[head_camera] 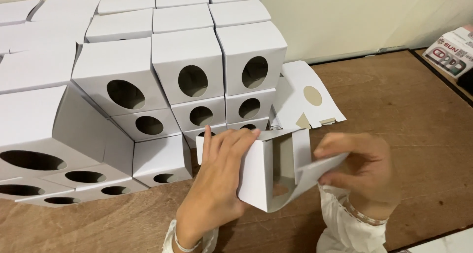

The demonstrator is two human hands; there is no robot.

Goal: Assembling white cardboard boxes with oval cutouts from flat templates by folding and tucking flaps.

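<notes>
Together we steady the half-folded white box [268,176] right of the stack of finished boxes [162,80]: left hand [217,184] clasps its side, right hand [362,171] pinches its flap [318,171].

A brown wooden desk [404,115] is carrying a stacked wall of white cardboard boxes with oval windows [148,100]. Just right of that stack, a flat unfolded white cardboard blank [305,97] is lying; well right of it, a small printed carton [453,51] is sitting.
</notes>
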